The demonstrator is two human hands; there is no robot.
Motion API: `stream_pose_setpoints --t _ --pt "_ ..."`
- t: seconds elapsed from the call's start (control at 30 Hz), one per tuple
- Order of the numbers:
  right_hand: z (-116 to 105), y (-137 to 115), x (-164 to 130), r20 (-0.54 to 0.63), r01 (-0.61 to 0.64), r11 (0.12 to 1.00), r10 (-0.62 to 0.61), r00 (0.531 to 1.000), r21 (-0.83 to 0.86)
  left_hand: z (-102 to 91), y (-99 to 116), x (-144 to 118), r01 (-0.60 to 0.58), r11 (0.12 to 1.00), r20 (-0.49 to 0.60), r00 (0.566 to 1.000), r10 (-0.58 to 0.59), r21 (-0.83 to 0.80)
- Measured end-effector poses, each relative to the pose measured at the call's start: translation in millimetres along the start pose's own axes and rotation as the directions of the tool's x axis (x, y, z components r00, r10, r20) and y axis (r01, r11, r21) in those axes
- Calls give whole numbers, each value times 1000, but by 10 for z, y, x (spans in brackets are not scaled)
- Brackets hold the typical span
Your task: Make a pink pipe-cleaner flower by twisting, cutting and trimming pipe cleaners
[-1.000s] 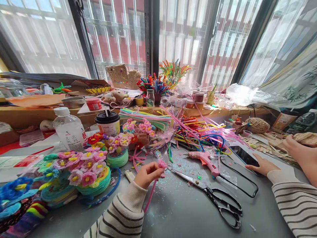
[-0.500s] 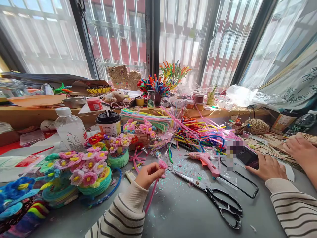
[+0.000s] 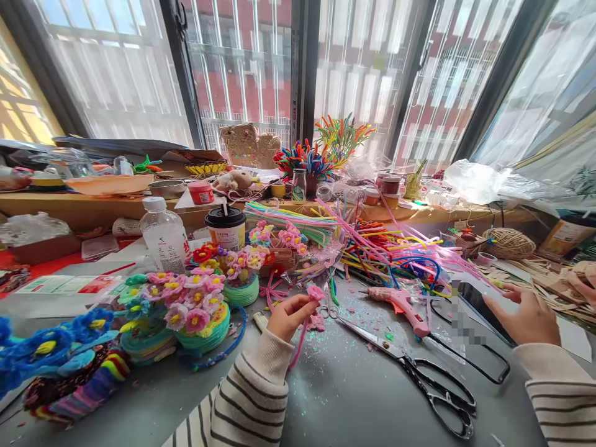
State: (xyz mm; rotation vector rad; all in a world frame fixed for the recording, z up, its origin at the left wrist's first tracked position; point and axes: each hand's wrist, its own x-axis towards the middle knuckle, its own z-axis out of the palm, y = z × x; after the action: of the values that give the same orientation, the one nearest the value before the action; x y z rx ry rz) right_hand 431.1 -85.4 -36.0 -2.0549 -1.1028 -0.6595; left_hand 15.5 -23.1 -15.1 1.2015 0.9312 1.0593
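Left hand [image 3: 289, 315] raised just above the grey surface [image 3: 344, 397], fingers [image 3: 305, 303] pinched on a fuzzy pink pipe cleaner [image 3: 300, 338] whose top is coiled into a small pink bud [image 3: 316, 292] while the thin stem droops down past the striped knit cuff. Right hand [image 3: 528, 316] well apart at the right, resting flat over a dark glossy phone [image 3: 475, 304], fingers spread and holding nothing. Open room mostly in the near middle: bare, smooth surface dusted with glitter flecks, running to the near edge between the 2 sleeves. Bounded on the right by long steel scissors [image 3: 419, 379] with black loop handles lying aslant, and by a pink plastic glue gun [image 3: 400, 302] just beyond them. Closed in on the left by coiled yarn-like baskets of pink fuzzy flowers [image 3: 193, 310] and blue fuzzy flowers [image 3: 51, 344], soft and rounded, near the left edge. Farther back, a tangled heap of straight multicoloured pipe cleaners [image 3: 391, 251], a lidded paper cup [image 3: 226, 226] and a clear plastic bottle [image 3: 164, 233], all crowding toward the wooden sill under the windows. Ball of rough twine [image 3: 510, 242] at the far right. Another person's hand [image 3: 584, 279] partly in view at the right edge.
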Motion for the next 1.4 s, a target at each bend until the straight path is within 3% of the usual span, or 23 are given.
stream_pose_setpoints --t 0.07,0.13,0.23,0.33,0.4,0.53,0.67,0.8,1.07,1.27,1.4 --pt "-113 -466 -92 43 74 983 -82 996 167 -6 19 -8 23 1000 11 1000 -23 -9" --pt "-205 -1029 -264 125 170 896 -240 963 410 -10 25 -15 26 1000 19 999 -26 -1" --pt "-248 -1876 -637 196 253 678 -512 836 690 -13 8 -17 -6 1000 18 1000 5 25" --pt "-194 -2507 -994 194 289 567 -641 742 772 -13 -15 -6 -28 999 48 998 26 38" --pt "-142 -2738 -1145 200 290 563 -652 732 774 -8 -21 1 -9 1000 100 995 6 28" --pt "-72 -2808 -1232 240 295 619 -632 737 728 13 -12 -11 28 999 170 985 -24 -23" --pt "-40 -2709 -1227 228 323 588 -674 703 741 20 -11 -37 65 997 269 962 -52 -40" --pt "-23 -2677 -1243 214 307 566 -673 708 765 11 -45 -30 86 996 325 943 -73 -28" --pt "-15 -2667 -1226 222 276 558 -665 714 783 17 -88 -27 78 988 298 948 -115 133" --pt "-12 -2667 -1226 162 427 591 -694 701 684 -2 -114 -23 184 971 342 912 -227 153" --pt "20 -2636 -1201 178 439 610 -695 697 660 -6 -134 -26 253 958 323 903 -285 136"
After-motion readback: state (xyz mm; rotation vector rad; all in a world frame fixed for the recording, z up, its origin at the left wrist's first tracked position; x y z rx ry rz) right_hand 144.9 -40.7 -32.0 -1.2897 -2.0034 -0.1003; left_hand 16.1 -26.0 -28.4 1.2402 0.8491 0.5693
